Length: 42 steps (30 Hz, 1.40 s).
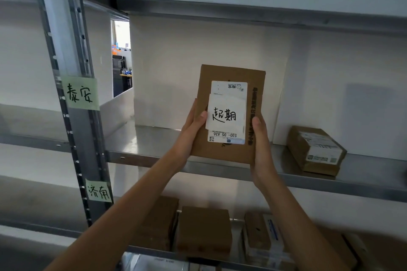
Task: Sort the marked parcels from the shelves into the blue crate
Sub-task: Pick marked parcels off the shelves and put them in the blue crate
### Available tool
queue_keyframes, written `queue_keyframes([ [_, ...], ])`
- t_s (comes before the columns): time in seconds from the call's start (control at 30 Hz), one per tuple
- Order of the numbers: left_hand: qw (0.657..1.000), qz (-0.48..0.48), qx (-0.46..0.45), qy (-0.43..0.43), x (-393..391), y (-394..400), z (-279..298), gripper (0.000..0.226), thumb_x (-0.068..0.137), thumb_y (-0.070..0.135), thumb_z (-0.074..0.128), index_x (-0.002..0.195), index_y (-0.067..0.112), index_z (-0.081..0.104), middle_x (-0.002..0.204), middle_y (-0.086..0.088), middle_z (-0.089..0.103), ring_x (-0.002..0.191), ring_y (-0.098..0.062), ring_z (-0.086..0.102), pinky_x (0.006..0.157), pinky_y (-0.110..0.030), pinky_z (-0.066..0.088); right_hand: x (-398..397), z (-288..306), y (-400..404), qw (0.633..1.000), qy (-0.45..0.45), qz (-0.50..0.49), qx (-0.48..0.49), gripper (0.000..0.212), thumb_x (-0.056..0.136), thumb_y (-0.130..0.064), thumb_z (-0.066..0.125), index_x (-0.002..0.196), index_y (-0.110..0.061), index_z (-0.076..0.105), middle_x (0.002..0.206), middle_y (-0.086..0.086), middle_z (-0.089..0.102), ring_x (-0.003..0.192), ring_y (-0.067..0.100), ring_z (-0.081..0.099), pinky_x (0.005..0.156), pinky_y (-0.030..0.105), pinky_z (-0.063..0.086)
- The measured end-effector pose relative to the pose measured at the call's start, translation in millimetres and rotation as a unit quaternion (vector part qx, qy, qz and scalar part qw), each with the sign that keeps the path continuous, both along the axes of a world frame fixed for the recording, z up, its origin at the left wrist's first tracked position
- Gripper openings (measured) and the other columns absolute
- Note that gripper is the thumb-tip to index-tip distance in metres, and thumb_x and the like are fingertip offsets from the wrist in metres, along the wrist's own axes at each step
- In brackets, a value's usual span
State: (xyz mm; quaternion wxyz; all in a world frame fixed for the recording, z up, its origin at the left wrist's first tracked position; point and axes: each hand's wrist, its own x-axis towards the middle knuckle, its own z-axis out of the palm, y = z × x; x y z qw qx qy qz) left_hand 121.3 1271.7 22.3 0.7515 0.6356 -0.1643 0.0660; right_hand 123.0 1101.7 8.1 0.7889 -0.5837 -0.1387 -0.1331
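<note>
Flat brown cardboard parcel [229,114] with a handwritten white paper mark, grasped upright at its side edges by left hand [193,125] and right hand [259,138] before the grey metal shelf [286,174]; blue crate unseen, other parcels remaining shelved.

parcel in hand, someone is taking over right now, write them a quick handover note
Left hand and right hand both hold the marked parcel upright by its side edges, lifted in front of the middle shelf.
Another parcel lies on that shelf at right; more boxes sit on the shelf below, markings unseen.
Blue crate is not in view.
Done: marked parcel picked.
Left: put it in the crate, check the rest.
</note>
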Motion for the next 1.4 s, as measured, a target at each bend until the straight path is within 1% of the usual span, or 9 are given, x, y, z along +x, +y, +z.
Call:
queue_keyframes([
  [0.13, 1.000, -0.015, -0.001, 0.003, 2.5, -5.9, 0.9, 0.066, 0.081, 0.060, 0.050, 0.142, 0.039, 0.036, 0.121, 0.009, 0.067, 0.103, -0.012, 0.068, 0.076, -0.029, 0.058, -2.7, 2.2, -6.4, 1.000, 0.011, -0.005, 0.005, 0.065, 0.086, -0.061, 0.052, 0.144, -0.036, 0.038, 0.131, -0.002, 0.062, 0.116, 0.020, 0.063, 0.094, 0.050, 0.054],
  [0.3, 1.000, -0.027, -0.001, -0.011, 5.9, -18.9, 3.5, 0.065, 0.084, 0.058, 0.048, 0.144, 0.036, 0.034, 0.127, 0.006, 0.064, 0.112, -0.016, 0.064, 0.092, -0.039, 0.054, -6.1, 5.5, -17.4, 1.000, 0.014, -0.018, 0.018, 0.064, 0.084, -0.060, 0.052, 0.142, -0.036, 0.042, 0.132, 0.000, 0.062, 0.118, 0.022, 0.062, 0.096, 0.051, 0.052],
  [0.43, 0.999, -0.047, -0.003, -0.018, 9.5, -31.4, 4.8, 0.069, 0.082, 0.060, 0.049, 0.145, 0.036, 0.034, 0.127, 0.006, 0.064, 0.110, -0.015, 0.065, 0.092, -0.036, 0.055, -10.6, 8.0, -28.6, 0.999, 0.006, -0.033, 0.002, 0.062, 0.083, -0.063, 0.051, 0.139, -0.034, 0.048, 0.130, 0.002, 0.063, 0.117, 0.023, 0.063, 0.094, 0.049, 0.053],
  [0.67, 0.996, -0.093, -0.005, -0.018, 16.5, -59.1, 1.4, 0.071, 0.084, 0.058, 0.050, 0.148, 0.035, 0.028, 0.129, 0.005, 0.062, 0.109, -0.013, 0.065, 0.086, -0.031, 0.057, -23.3, 4.4, -52.3, 0.993, 0.030, -0.110, 0.030, 0.071, 0.071, -0.068, 0.061, 0.133, -0.034, 0.053, 0.116, -0.003, 0.071, 0.103, 0.014, 0.070, 0.076, 0.031, 0.058],
  [0.83, 0.993, -0.116, -0.033, -0.010, 12.1, -86.1, -7.7, 0.072, 0.083, 0.057, 0.056, 0.147, 0.039, 0.027, 0.128, 0.004, 0.063, 0.108, -0.016, 0.067, 0.088, -0.036, 0.057, -36.9, -3.4, -76.3, 0.987, 0.042, -0.146, 0.044, 0.063, 0.076, -0.063, 0.056, 0.132, -0.034, 0.054, 0.114, -0.005, 0.072, 0.098, 0.011, 0.071, 0.067, 0.023, 0.058],
  [1.0, 0.990, -0.139, -0.037, -0.001, 0.1, -126.2, -11.6, 0.074, 0.079, 0.060, 0.060, 0.145, 0.040, 0.033, 0.125, 0.006, 0.065, 0.107, -0.018, 0.067, 0.094, -0.046, 0.054, -62.1, -3.6, -110.1, 0.984, 0.016, -0.172, 0.035, 0.063, 0.081, -0.058, 0.051, 0.137, -0.028, 0.051, 0.120, -0.001, 0.070, 0.108, 0.019, 0.068, 0.081, 0.034, 0.060],
  [1.23, 0.979, -0.203, -0.030, -0.009, -30.6, -215.0, -0.6, 0.074, 0.081, 0.054, 0.063, 0.146, 0.039, 0.031, 0.129, 0.004, 0.063, 0.104, -0.015, 0.068, 0.084, -0.035, 0.058, -108.0, -3.7, -191.3, 0.973, -0.012, -0.222, 0.058, 0.062, 0.089, -0.053, 0.049, 0.142, -0.021, 0.047, 0.131, 0.009, 0.063, 0.119, 0.030, 0.061, 0.095, 0.049, 0.052],
  [1.3, 0.975, -0.217, -0.041, -0.010, -42.7, -247.8, -1.0, 0.070, 0.084, 0.046, 0.063, 0.146, 0.036, 0.033, 0.122, 0.005, 0.067, 0.098, -0.012, 0.070, 0.072, -0.026, 0.058, -124.8, -5.3, -221.1, 0.968, -0.016, -0.245, 0.059, 0.065, 0.087, -0.054, 0.050, 0.141, -0.018, 0.048, 0.128, 0.010, 0.065, 0.115, 0.029, 0.064, 0.085, 0.042, 0.057],
  [1.4, 0.970, -0.238, -0.039, -0.019, -62.7, -300.9, -0.9, 0.065, 0.089, 0.039, 0.062, 0.147, 0.033, 0.033, 0.126, 0.003, 0.064, 0.101, -0.012, 0.069, 0.078, -0.028, 0.059, -152.8, -7.9, -267.8, 0.957, -0.001, -0.284, 0.057, 0.069, 0.083, -0.060, 0.055, 0.139, -0.020, 0.051, 0.125, 0.009, 0.067, 0.113, 0.029, 0.065, 0.082, 0.038, 0.059],
])
